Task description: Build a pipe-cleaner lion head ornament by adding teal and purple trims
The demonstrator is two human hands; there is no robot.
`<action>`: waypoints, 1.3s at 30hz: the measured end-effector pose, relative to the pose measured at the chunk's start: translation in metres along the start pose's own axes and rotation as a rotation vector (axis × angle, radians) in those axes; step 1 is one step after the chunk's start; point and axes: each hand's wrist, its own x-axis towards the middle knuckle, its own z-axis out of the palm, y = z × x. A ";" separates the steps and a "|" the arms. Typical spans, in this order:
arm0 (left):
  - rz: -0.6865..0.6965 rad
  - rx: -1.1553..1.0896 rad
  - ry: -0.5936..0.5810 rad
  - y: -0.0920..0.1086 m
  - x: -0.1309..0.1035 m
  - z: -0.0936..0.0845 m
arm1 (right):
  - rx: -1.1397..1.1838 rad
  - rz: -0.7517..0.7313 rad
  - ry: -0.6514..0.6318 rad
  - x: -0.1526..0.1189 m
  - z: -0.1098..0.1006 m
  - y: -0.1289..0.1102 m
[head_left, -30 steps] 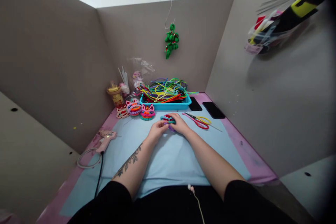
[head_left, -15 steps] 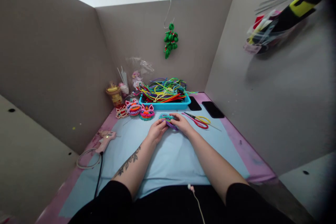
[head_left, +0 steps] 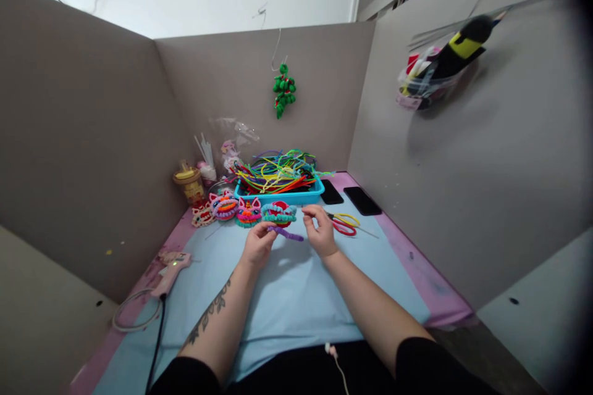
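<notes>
My left hand (head_left: 259, 243) is closed, pinching one end of a short purple pipe-cleaner strip (head_left: 288, 234), whose free end points right. To the right, my right hand (head_left: 319, 233) hovers apart from the strip with fingers curled and a small gap between fingertips and thumb; I see nothing in it. Just beyond both hands sits a teal and red fuzzy pipe-cleaner piece (head_left: 280, 213), shaped like an open mouth. A pink and orange fuzzy animal head (head_left: 249, 212) stands to its left, beside a purple and pink one (head_left: 224, 205).
Behind is a blue tray (head_left: 296, 198) heaped with pipe cleaners (head_left: 278, 173). Scissors (head_left: 345, 223) with red and yellow handles lie right of my right hand, near two phones (head_left: 362, 200). A pink glue gun (head_left: 171, 271) with its cord lies left. Grey partitions (head_left: 259, 92) surround the table.
My hands have moved apart; the right one has let go of the fuzzy work. The purple strip now stays in my left hand, and the teal piece sits beyond it. The camera view has shifted.
</notes>
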 end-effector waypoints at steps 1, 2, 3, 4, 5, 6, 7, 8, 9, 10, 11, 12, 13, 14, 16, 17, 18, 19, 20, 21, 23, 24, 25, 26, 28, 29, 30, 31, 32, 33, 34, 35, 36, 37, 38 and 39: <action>-0.005 0.025 0.002 -0.001 0.000 -0.001 | 0.003 -0.018 -0.030 -0.001 0.000 -0.002; -0.010 0.048 0.009 -0.001 0.000 -0.002 | 0.000 -0.028 -0.063 -0.001 0.000 -0.003; -0.016 0.067 0.018 -0.002 0.000 -0.003 | -0.008 -0.036 -0.092 -0.002 0.000 -0.004; -0.021 0.079 0.025 -0.003 0.000 -0.004 | -0.017 -0.040 -0.119 -0.002 0.001 -0.004; -0.027 0.080 0.027 -0.004 0.000 -0.005 | -0.023 -0.045 -0.137 -0.002 0.001 -0.004; -0.030 0.076 0.025 -0.004 0.000 -0.005 | -0.024 -0.049 -0.151 -0.003 0.001 -0.004; -0.033 0.071 0.021 -0.004 0.000 -0.006 | -0.020 -0.052 -0.158 -0.002 0.001 -0.004; -0.034 0.066 0.017 -0.004 0.000 -0.005 | -0.011 -0.055 -0.162 -0.002 0.001 -0.004; -0.034 0.058 0.012 -0.003 0.000 -0.005 | -0.001 -0.056 -0.164 -0.002 0.000 -0.004; -0.032 0.046 0.005 -0.002 0.000 -0.004 | 0.005 -0.056 -0.166 -0.002 0.000 -0.004; -0.027 0.030 -0.001 -0.002 0.000 -0.004 | 0.001 -0.060 -0.165 -0.002 0.000 -0.004; -0.021 0.012 -0.003 -0.001 0.001 -0.003 | -0.018 -0.067 -0.162 -0.002 0.000 -0.005; -0.013 -0.003 0.002 -0.001 0.002 -0.003 | -0.050 -0.080 -0.152 -0.003 0.000 -0.005; -0.003 -0.006 0.013 -0.001 0.003 -0.003 | -0.090 -0.099 -0.141 -0.004 0.001 -0.006; 0.015 0.024 0.054 -0.003 0.005 -0.003 | -0.160 -0.147 -0.143 -0.008 0.005 -0.008; 0.022 0.048 0.075 -0.004 0.006 -0.004 | -0.178 -0.167 -0.166 -0.010 0.008 -0.009; 0.028 0.070 0.092 -0.006 0.006 -0.004 | -0.186 -0.177 -0.198 -0.012 0.011 -0.010; 0.031 0.087 0.104 -0.007 0.007 -0.004 | -0.191 -0.179 -0.229 -0.014 0.014 -0.011; 0.032 0.098 0.111 -0.008 0.007 -0.004 | -0.199 -0.170 -0.252 -0.015 0.017 -0.012; 0.031 0.105 0.115 -0.009 0.007 -0.004 | -0.208 -0.156 -0.263 -0.016 0.020 -0.012; 0.029 0.118 0.118 -0.010 0.006 -0.002 | -0.227 -0.125 -0.264 -0.017 0.024 -0.013; 0.029 0.121 0.123 -0.010 0.006 -0.001 | -0.229 -0.109 -0.261 -0.017 0.025 -0.012; 0.031 0.120 0.133 -0.011 0.006 0.000 | -0.223 -0.091 -0.255 -0.016 0.026 -0.011; 0.035 0.118 0.150 -0.011 0.007 0.001 | -0.209 -0.071 -0.244 -0.016 0.026 -0.010; 0.048 0.112 0.204 -0.012 0.008 0.001 | -0.168 -0.020 -0.210 -0.017 0.027 -0.007; 0.054 0.111 0.237 -0.013 0.009 0.001 | -0.143 0.006 -0.195 -0.018 0.028 -0.005; 0.059 0.112 0.270 -0.014 0.010 0.000 | -0.118 0.027 -0.189 -0.019 0.029 -0.003; 0.060 0.114 0.301 -0.014 0.010 -0.001 | -0.096 0.041 -0.191 -0.020 0.029 -0.002; 0.059 0.117 0.329 -0.015 0.011 -0.002 | -0.079 0.050 -0.201 -0.021 0.030 -0.002; 0.057 0.121 0.351 -0.015 0.011 -0.002 | -0.065 0.051 -0.214 -0.022 0.031 -0.002; 0.054 0.123 0.367 -0.015 0.011 -0.002 | -0.056 0.046 -0.226 -0.023 0.032 -0.004; 0.050 0.119 0.379 -0.015 0.011 -0.002 | -0.054 0.035 -0.239 -0.024 0.033 -0.005; 0.043 0.104 0.386 -0.015 0.011 -0.001 | -0.058 0.016 -0.256 -0.025 0.034 -0.008; 0.026 0.071 0.380 -0.015 0.010 -0.001 | -0.066 -0.012 -0.277 -0.025 0.034 -0.010; -0.001 0.025 0.362 -0.015 0.010 0.000 | -0.078 -0.046 -0.303 -0.026 0.035 -0.012; -0.036 -0.027 0.335 -0.015 0.009 0.001 | -0.093 -0.081 -0.329 -0.026 0.036 -0.013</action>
